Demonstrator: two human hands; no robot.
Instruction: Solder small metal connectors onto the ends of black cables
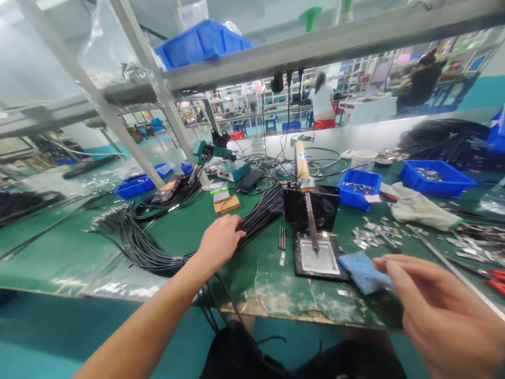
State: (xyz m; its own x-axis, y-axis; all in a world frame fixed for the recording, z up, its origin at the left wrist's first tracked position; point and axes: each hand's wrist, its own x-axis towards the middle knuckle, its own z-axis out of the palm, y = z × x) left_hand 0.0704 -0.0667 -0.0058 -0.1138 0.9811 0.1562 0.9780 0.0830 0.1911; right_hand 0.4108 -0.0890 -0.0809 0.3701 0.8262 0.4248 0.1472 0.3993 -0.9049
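Note:
My left hand (221, 239) lies over a thick bundle of black cables (262, 213), its fingers curled onto them; the fingertips are partly hidden. The bundle bends left across the green bench and ends in bare tips. My right hand (445, 302) is in the air at the near right, thumb and forefinger pinched together; anything between them is too small to make out. Just left of those fingertips lies a blue sponge (365, 271). A soldering iron (310, 205) with a wooden handle leans tip-down over a metal tray (319, 257) on a black stand (298, 202).
Small metal connector pieces (374, 234) are scattered at right. Blue bins (360, 188) hold metal parts, and a pale glove (424, 208) lies before another bin. Red-handled pliers (497, 284) are at the right edge. A green-and-black device (211, 152) stands behind. A shelf frame crosses overhead; two people sit in the background.

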